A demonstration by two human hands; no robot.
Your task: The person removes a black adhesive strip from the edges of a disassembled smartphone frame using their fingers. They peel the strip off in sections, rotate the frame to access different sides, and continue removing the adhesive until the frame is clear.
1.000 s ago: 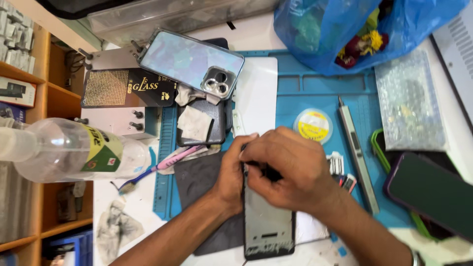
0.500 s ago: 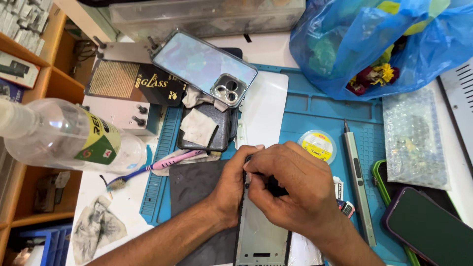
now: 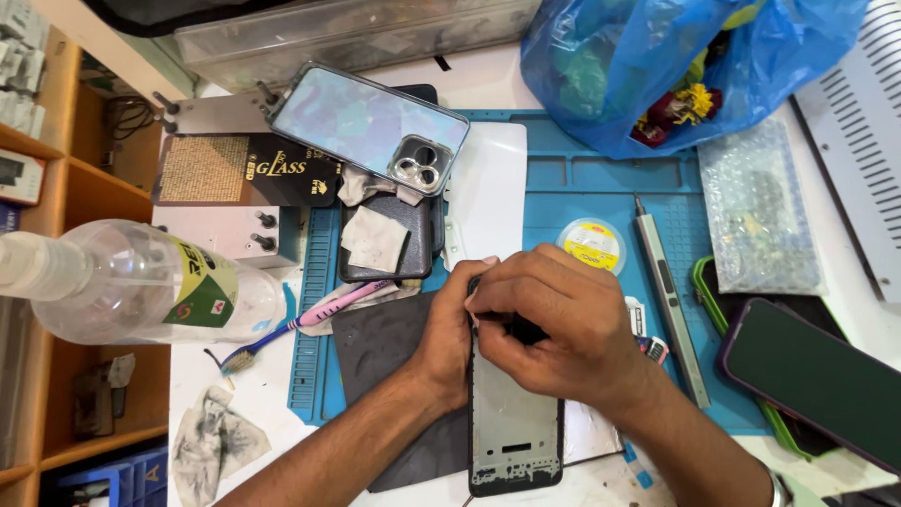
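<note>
A bare black phone frame point(image 3: 514, 427) lies lengthwise on a dark mat point(image 3: 385, 343) over the blue work mat point(image 3: 601, 183). My left hand point(image 3: 450, 333) grips the frame's upper left edge. My right hand point(image 3: 554, 324) lies over the frame's top end, fingers curled down on it and covering whatever is beneath. The frame's lower half shows a pale inner plate and a black rim.
A phone in a clear case point(image 3: 371, 127) lies camera up at the back, by a black and gold box point(image 3: 244, 169). A plastic bottle point(image 3: 141, 282) lies at left with a pink toothbrush point(image 3: 300, 324). A grey screwdriver pen point(image 3: 668, 296), yellow tape roll point(image 3: 591, 246), dark phones point(image 3: 812, 376) and blue bag point(image 3: 676, 66) are right.
The view has shifted so the bench sits lower and larger in frame. Both hands stay on the top end of the phone frame with only small finger movement.
</note>
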